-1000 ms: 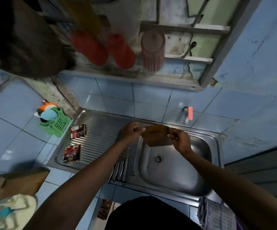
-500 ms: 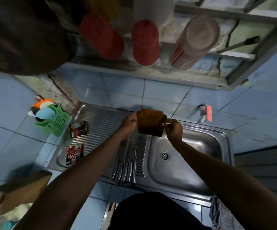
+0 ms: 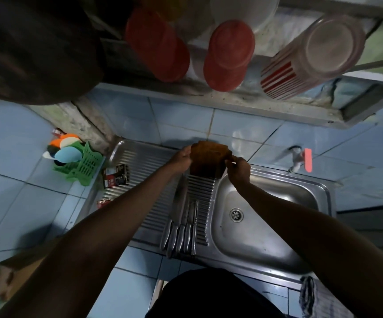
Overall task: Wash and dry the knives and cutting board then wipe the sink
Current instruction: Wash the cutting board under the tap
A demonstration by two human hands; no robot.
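both hands grip the cutting board (image 3: 210, 160): left hand (image 3: 181, 158) curled on its 9 o'clock edge, right hand (image 3: 237, 168) pinching the 3 o'clock edge. the board's lower edge is hard to make out against the drainboard (image 3: 144, 171). it now stands further back than before, away from the basin (image 3: 261, 216). knives (image 3: 182, 228) lie at 6 o'clock, beside the sink's front edge.

Beside the steel sink basin (image 3: 261, 228), steel knives (image 3: 183, 228) and a brown wooden cutting board (image 3: 208, 161) block the ribbed drainboard (image 3: 144, 171).
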